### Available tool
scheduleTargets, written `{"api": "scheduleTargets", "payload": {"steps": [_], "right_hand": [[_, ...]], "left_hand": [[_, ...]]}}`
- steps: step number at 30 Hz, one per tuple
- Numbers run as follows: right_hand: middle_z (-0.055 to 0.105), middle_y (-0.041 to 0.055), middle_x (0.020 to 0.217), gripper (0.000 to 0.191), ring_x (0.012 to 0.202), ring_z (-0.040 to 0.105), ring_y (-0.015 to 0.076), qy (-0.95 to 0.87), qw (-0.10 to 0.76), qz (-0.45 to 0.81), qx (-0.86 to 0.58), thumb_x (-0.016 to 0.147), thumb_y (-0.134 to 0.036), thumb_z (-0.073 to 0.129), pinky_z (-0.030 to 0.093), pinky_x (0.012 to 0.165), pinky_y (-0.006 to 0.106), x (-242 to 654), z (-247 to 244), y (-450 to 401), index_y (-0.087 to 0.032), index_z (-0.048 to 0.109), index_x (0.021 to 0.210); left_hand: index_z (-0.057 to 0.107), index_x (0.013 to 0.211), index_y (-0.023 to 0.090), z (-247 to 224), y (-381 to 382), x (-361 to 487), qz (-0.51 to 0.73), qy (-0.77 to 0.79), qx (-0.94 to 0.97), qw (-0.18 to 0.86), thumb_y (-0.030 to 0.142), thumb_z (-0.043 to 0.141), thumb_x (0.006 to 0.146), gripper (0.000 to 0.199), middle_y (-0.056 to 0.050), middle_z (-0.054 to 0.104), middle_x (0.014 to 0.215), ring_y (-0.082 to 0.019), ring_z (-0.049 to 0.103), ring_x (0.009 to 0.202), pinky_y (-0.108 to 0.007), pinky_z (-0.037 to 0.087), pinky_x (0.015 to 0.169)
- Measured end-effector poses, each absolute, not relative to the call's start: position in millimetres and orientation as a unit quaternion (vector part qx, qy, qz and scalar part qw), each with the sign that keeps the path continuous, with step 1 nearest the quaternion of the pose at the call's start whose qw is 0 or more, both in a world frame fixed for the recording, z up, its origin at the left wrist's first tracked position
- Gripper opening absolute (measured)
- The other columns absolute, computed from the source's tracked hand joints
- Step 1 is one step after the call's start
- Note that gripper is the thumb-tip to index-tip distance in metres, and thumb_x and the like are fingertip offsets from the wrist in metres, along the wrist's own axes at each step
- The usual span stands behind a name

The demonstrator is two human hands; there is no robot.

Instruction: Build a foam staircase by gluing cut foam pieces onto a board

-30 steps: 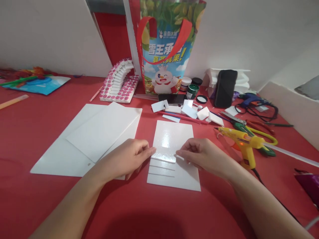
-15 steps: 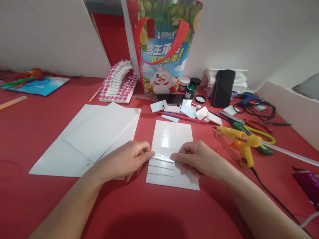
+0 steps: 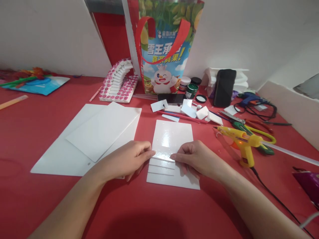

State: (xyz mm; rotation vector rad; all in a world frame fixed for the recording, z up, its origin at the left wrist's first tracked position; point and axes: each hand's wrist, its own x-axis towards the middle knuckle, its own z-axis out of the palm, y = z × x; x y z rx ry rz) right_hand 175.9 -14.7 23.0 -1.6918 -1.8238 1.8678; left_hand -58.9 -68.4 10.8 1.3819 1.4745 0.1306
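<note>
A white foam board lies flat on the red table, its glossy face catching the light. Several narrow white strips lie across its near left part like low steps. My left hand pinches the left end of the uppermost white strip between thumb and finger. At the strip's other end, my right hand does the same, its lower fingers resting on the board. The strip sits against the board; whether it is stuck down I cannot tell.
Larger white sheets lie to the left. A yellow glue gun, its light glowing, lies right with its cord trailing nearby. Behind are white offcuts, paint jars, a phone, a pink-dotted staircase model and a printed bag.
Both hands keep the same hold on the strip. Only a very slight shift of the whole view shows.
</note>
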Motion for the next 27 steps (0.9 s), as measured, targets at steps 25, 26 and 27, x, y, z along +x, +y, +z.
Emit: {"api": "scheduleTargets", "payload": {"steps": [25, 26, 27], "right_hand": [[0.06, -0.0039, 0.044, 0.038, 0.029, 0.041, 0.004, -0.593, 0.029, 0.606, -0.529, 0.089, -0.033, 0.066, 0.029, 0.033, 0.017, 177.7, 17.4, -15.5, -0.018, 0.053, 0.056], [0.06, -0.004, 0.044, 0.038, 0.029, 0.041, 0.004, -0.595, 0.028, 0.605, -0.529, 0.089, -0.033, 0.066, 0.029, 0.033, 0.017, 177.8, 17.5, -15.5, -0.018, 0.053, 0.056], [0.06, -0.0039, 0.044, 0.039, 0.029, 0.041, 0.004, -0.595, 0.028, 0.604, -0.529, 0.089, -0.033, 0.066, 0.029, 0.033, 0.017, 177.8, 17.6, -15.5, -0.018, 0.053, 0.056]], "left_hand": [[0.04, 0.074, 0.023, 13.6, -67.2, -56.2, 0.065, 0.612, 0.57, 0.544, 0.059, 0.036, 0.099, 0.044, 0.005, 0.061, 0.056, -0.011, 0.051, 0.033, -0.022, 0.037, 0.036], [0.04, 0.074, 0.023, 14.0, -67.2, -56.3, 0.065, 0.613, 0.57, 0.543, 0.059, 0.036, 0.099, 0.044, 0.005, 0.062, 0.056, -0.011, 0.051, 0.033, -0.022, 0.037, 0.037], [0.04, 0.074, 0.023, 14.3, -67.2, -56.4, 0.065, 0.613, 0.57, 0.543, 0.059, 0.036, 0.099, 0.044, 0.005, 0.062, 0.056, -0.01, 0.05, 0.033, -0.022, 0.038, 0.037]]}}
